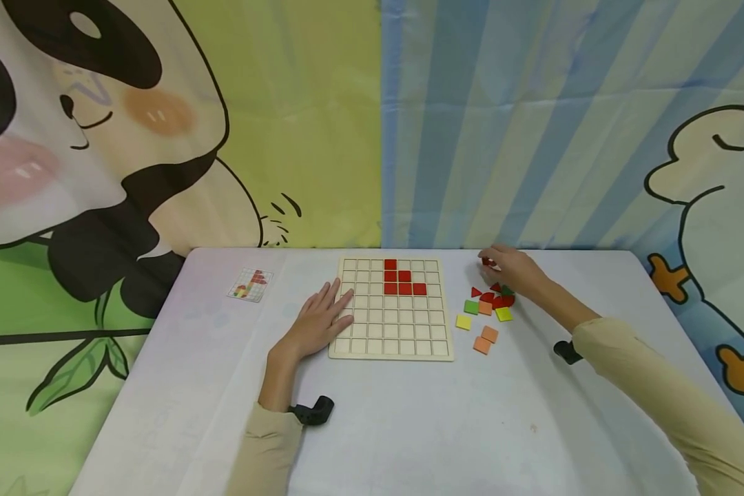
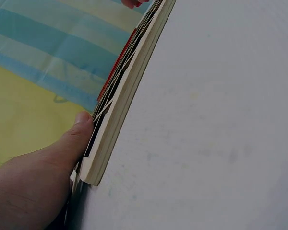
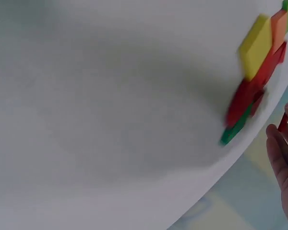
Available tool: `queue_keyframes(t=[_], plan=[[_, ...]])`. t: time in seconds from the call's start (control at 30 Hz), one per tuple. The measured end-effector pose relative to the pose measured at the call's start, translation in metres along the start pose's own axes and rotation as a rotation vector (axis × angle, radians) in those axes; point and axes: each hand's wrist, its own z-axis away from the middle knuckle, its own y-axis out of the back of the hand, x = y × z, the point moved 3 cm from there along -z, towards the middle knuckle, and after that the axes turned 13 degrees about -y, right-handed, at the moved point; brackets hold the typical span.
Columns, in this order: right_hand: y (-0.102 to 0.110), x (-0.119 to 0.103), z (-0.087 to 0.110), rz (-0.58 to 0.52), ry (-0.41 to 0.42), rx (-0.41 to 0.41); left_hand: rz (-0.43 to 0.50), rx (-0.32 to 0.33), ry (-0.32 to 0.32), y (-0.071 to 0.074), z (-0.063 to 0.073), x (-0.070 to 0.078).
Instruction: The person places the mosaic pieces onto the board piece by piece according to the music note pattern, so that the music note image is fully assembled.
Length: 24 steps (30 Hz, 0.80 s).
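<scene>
My right hand [image 1: 510, 269] pinches a small red piece [image 3: 282, 122] between thumb and fingertips, above the far side of the table right of the board; its full outline is hidden by the fingers. Spread over the left edge of the wooden grid board [image 1: 372, 349] lies my left hand [image 1: 317, 322], fingers extended, with the thumb [image 2: 81, 125] at the board's rim in the left wrist view. Several red squares [image 1: 405, 288] fill cells in the upper middle of the grid, stepped down to the right.
Loose pieces lie right of the board: red ones, a green square [image 1: 471, 307], yellow squares [image 1: 463, 322] and orange squares [image 1: 481, 344]. A small card [image 1: 251, 284] printed with a coloured grid pattern lies on the left of the white table [image 1: 409, 427]. Printed cloth hangs behind.
</scene>
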Motion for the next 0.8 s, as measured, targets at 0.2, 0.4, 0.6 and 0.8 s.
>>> queue_keyframes(t=[0.2, 0.4, 0.6, 0.8], plan=[[-0.006, -0.053, -0.009, -0.078, 0.209, 0.013, 0.004, 0.006, -0.002, 0.000, 0.001, 0.000], [-0.017, -0.098, -0.029, -0.135, 0.329, 0.010, 0.003, 0.024, -0.010, 0.000, 0.000, 0.001], [-0.030, -0.124, -0.047, -0.129, 0.335, -0.027, 0.000, 0.020, -0.001, 0.001, 0.000, 0.002], [-0.034, -0.132, -0.056, -0.135, 0.359, -0.062, 0.000, 0.020, -0.005, 0.002, 0.000, 0.003]])
